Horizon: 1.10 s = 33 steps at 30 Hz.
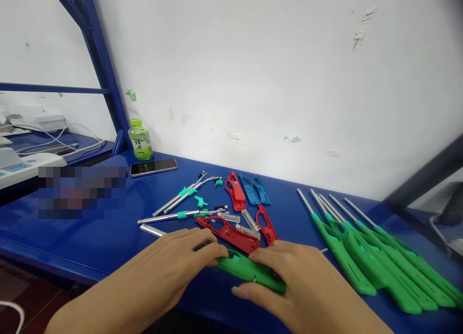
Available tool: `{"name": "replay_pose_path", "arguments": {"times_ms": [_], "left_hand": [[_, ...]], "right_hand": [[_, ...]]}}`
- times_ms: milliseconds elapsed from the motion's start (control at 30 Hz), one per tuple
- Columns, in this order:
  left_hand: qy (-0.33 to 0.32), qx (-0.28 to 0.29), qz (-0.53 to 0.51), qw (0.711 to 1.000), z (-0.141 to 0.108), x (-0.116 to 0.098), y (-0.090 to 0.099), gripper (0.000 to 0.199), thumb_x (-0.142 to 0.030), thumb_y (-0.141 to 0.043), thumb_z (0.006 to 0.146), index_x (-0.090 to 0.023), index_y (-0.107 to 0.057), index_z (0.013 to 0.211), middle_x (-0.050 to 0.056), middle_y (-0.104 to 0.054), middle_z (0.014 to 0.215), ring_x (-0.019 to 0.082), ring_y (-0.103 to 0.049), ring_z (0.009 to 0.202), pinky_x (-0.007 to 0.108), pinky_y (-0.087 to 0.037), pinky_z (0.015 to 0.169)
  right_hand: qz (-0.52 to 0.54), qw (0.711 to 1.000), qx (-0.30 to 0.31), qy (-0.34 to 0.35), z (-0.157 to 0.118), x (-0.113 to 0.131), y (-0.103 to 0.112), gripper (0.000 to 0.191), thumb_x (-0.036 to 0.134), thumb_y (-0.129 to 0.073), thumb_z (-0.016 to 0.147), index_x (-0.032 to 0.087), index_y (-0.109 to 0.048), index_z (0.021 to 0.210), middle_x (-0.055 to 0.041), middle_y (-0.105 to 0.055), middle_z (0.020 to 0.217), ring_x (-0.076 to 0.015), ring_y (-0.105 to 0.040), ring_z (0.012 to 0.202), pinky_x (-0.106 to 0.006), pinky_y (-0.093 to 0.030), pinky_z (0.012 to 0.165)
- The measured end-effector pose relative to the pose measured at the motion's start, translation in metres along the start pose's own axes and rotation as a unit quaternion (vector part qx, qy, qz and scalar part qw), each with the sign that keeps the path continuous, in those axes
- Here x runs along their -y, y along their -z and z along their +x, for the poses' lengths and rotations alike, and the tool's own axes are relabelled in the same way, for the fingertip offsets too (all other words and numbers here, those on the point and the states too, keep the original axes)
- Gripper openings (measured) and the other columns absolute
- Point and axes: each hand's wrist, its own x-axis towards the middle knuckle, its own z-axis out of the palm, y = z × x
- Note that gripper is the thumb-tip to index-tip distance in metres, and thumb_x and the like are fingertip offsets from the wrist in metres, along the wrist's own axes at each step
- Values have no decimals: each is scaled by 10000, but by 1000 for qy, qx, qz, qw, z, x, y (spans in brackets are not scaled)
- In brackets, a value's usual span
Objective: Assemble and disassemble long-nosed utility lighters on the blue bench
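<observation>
A green-handled lighter (pixel 249 270) is held between my two hands, low over the front of the blue table. My left hand (pixel 195 252) is wrapped round its left part, covering the trigger end. A silver tube (pixel 152 231) sticks out left of that hand, in line with the handle; the join is hidden. My right hand (pixel 285 271) grips the handle's right end, with the thumb below and the fingers above. Just behind lie a red half-shell (pixel 231 233), another red shell piece (pixel 266 225) and clear fuel tanks (pixel 248 230).
Several green lighters (pixel 365 252) lie side by side on the right. Loose metal tubes with teal triggers (pixel 181 199), a red casing (pixel 236 192) and blue half-shells (pixel 255 188) lie further back. A phone (pixel 154 167) and green bottle (pixel 140 140) stand near the wall.
</observation>
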Motion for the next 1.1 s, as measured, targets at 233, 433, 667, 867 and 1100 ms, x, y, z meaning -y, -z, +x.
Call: {"name": "replay_pose_path", "arguments": {"times_ms": [233, 433, 667, 867, 1100], "left_hand": [[-16, 14, 77, 997, -10, 11, -22, 963, 111, -442, 751, -401, -413, 1566, -22, -594, 1571, 218, -571, 1449, 383, -476, 1218], [-74, -33, 223, 971, -18, 18, -46, 991, 83, -389, 772, -248, -215, 1690, 97, -508, 1666, 300, -498, 1528, 498, -447, 1246], [-112, -94, 348, 926, -21, 11, -54, 854, 87, -360, 816, -82, -322, 1652, 172, -509, 1650, 340, -498, 1519, 488, -493, 1198], [-113, -96, 380, 913, -26, 13, -60, 675, 21, -369, 919, -102, -450, 1577, 187, -546, 1606, 357, -559, 1443, 510, -491, 1172], [-15, -67, 275, 959, 5, -19, -25, 395, -40, -404, 986, -216, -642, 1247, 101, -742, 1218, 285, -735, 1086, 394, -599, 944]], "right_hand": [[-5, 1000, 20, -14, 2, -1, 0, 269, 554, -834, 899, 292, -829, 958, -24, -817, 890, -318, -780, 850, -395, -512, 751], [-7, 999, 9, -34, 4, -2, 0, 239, 523, -864, 876, 296, -831, 945, -20, -820, 900, -310, -778, 858, -388, -504, 763], [-4, 998, 31, -60, 9, -2, 1, 238, 528, -877, 851, 312, -838, 944, -22, -823, 913, -302, -770, 863, -355, -459, 733], [-1, 998, 48, -51, 15, 3, 0, 249, 523, -899, 835, 304, -805, 907, -3, -815, 883, -294, -757, 839, -335, -376, 672], [15, 998, 41, -44, 18, 4, -4, 269, 529, -904, 833, 301, -799, 927, 5, -825, 914, -295, -765, 858, -331, -346, 659]]}}
